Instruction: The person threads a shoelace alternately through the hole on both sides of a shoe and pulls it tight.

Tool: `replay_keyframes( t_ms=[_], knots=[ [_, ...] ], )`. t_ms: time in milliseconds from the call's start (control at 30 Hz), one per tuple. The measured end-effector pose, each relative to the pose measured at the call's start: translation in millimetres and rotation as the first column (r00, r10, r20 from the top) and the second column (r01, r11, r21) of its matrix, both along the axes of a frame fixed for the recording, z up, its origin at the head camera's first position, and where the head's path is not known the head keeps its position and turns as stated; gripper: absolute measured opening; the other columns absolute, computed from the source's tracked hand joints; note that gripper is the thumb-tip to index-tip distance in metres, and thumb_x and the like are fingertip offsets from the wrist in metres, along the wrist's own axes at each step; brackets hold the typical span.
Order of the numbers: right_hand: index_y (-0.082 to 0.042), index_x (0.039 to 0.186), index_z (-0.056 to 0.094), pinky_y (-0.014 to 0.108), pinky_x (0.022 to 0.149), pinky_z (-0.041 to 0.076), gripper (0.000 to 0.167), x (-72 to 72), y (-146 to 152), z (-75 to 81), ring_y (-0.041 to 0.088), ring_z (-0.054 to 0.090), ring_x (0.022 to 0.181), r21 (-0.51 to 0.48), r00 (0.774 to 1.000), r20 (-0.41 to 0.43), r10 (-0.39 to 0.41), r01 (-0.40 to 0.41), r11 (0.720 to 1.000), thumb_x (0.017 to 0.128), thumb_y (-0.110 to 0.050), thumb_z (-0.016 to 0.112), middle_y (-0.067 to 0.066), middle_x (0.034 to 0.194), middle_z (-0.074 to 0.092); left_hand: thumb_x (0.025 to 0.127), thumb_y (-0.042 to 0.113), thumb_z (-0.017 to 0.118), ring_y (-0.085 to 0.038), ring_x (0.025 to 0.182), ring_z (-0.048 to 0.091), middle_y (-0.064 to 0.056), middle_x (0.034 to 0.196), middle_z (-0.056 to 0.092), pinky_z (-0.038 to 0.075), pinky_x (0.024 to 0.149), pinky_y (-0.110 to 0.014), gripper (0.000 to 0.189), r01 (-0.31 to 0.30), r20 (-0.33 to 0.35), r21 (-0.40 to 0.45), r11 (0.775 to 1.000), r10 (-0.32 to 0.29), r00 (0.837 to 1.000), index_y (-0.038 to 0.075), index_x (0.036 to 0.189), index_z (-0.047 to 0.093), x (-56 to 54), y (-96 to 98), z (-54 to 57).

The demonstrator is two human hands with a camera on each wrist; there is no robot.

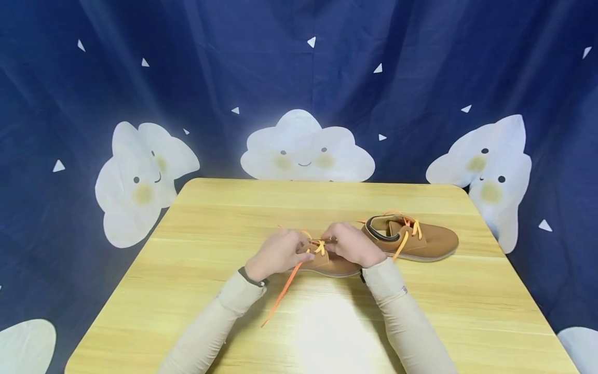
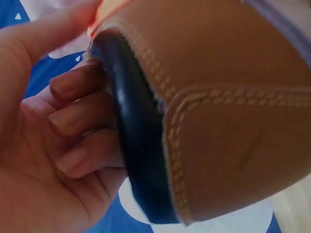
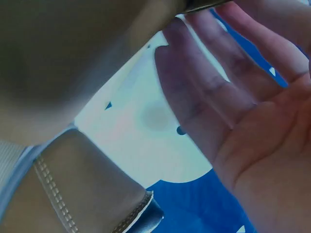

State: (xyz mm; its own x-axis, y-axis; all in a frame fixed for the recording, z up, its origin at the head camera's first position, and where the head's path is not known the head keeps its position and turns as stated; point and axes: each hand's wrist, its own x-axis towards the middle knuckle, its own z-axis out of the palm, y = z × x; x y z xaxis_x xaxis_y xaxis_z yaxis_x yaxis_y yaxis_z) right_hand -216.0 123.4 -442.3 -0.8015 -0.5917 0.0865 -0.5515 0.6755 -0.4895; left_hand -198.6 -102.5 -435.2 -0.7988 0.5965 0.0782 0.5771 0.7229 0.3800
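Observation:
A brown leather shoe (image 1: 336, 265) with a dark padded collar (image 2: 138, 141) lies between the hands, its toe to the right. My left hand (image 1: 280, 253) is at its opening, several fingers (image 2: 87, 116) curled against the collar. Thumb and forefinger pinch the orange-yellow shoelace (image 2: 111, 10) there; one long orange end trails down onto the table. From the other side my right hand (image 1: 353, 243) reaches over the front of the shoe. Its fingertips pinch at the yellow crossing laces (image 1: 320, 247), though the right wrist view hides them behind the shoe.
A second brown shoe (image 1: 436, 241), loosely laced in orange and yellow, stands just right of my right hand, toe to the right. Both are on a light wooden table (image 1: 210, 249). Behind it hangs a dark blue curtain (image 1: 280, 67) with white clouds.

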Motion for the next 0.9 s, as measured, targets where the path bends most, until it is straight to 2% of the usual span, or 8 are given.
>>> replay_keyframes(
  t_ms=[300,400,467,500,567,667,800,900],
  knots=[
    [-0.016,0.077,0.078,0.024,0.065,0.05,0.02,0.1,-4,-1.3,0.005,0.061,0.07,0.001,0.998,-0.05,-0.035,0.035,0.999,0.093,-0.005,0.073,0.0,0.084,0.077,0.09,0.028,0.082,-0.003,0.049,0.031,0.007,0.069,0.054,0.023,0.045,-0.019,0.021,-0.006,0.022,0.033,0.999,0.006,1.0,0.016,0.076,0.07,-0.6,-1.7,-0.7],
    [-0.012,0.078,0.075,0.025,0.061,0.046,0.018,-0.1,-1,-0.4,0.008,0.056,0.065,-0.005,1.0,0.003,-0.015,0.015,1.0,0.094,-0.005,0.073,0.002,0.08,0.073,0.089,0.034,0.082,-0.004,0.053,0.04,0.005,0.078,0.064,0.031,0.047,-0.019,0.017,-0.01,0.042,0.054,0.998,0.007,0.999,0.019,0.093,0.075,-1.0,-5.2,0.5],
    [-0.007,0.091,0.077,0.028,0.067,0.052,0.004,2.1,4,2.2,0.013,0.064,0.075,0.002,0.998,0.054,-0.021,0.021,1.0,0.094,-0.008,0.074,0.006,0.091,0.075,0.087,0.042,0.083,-0.008,0.063,0.052,0.002,0.09,0.068,0.041,0.055,-0.022,0.031,-0.027,0.049,0.08,0.996,0.023,0.999,0.019,0.106,0.074,-1.3,-12.4,1.8],
    [-0.003,0.101,0.076,0.032,0.073,0.056,0.01,4.0,8,3.8,0.019,0.068,0.084,0.012,0.995,0.091,-0.035,0.034,0.999,0.094,-0.01,0.075,0.01,0.1,0.076,0.085,0.046,0.083,-0.012,0.073,0.058,0.0,0.099,0.069,0.046,0.062,-0.024,0.04,-0.041,0.047,0.09,0.995,0.037,0.998,0.019,0.112,0.072,-1.6,-17.5,2.3],
    [0.003,0.125,0.069,0.042,0.092,0.058,0.037,9.2,15,7.0,0.03,0.07,0.111,0.046,0.984,0.156,-0.082,0.076,0.996,0.093,-0.015,0.077,0.018,0.123,0.072,0.08,0.053,0.086,-0.021,0.097,0.064,-0.003,0.121,0.067,0.054,0.08,-0.034,0.062,-0.077,0.046,0.116,0.99,0.072,0.996,0.017,0.127,0.066,-2.7,-29.8,2.8],
    [0.007,0.148,0.048,0.052,0.113,0.047,0.074,17.9,24,6.7,0.04,0.053,0.14,0.121,0.968,0.208,-0.14,0.116,0.986,0.089,-0.023,0.083,0.025,0.149,0.056,0.073,0.057,0.088,-0.032,0.126,0.057,-0.011,0.141,0.058,0.05,0.103,-0.049,0.089,-0.122,0.044,0.093,0.988,0.118,0.992,0.011,0.142,0.056,-4.3,-49.4,-0.9],
    [0.007,0.149,0.044,0.052,0.114,0.046,0.09,27.8,29,-2.8,0.041,0.052,0.138,0.203,0.967,0.191,-0.171,0.132,0.97,0.08,-0.027,0.091,0.025,0.148,0.053,0.069,0.058,0.091,-0.036,0.133,0.056,-0.014,0.145,0.059,0.047,0.111,-0.055,0.102,-0.118,0.07,0.004,0.993,0.118,0.991,0.006,0.147,0.051,-6.0,-64.4,-15.2],
    [0.003,0.136,0.056,0.05,0.105,0.051,0.078,32.1,29,-10.4,0.038,0.058,0.124,0.221,0.973,0.131,-0.192,0.16,0.962,0.074,-0.025,0.095,0.02,0.135,0.059,0.07,0.054,0.091,-0.034,0.129,0.061,-0.011,0.141,0.064,0.05,0.109,-0.054,0.096,-0.107,0.108,0.001,0.994,0.107,0.988,0.008,0.146,0.053,-7.2,-65.7,-26.0]
  ],
)
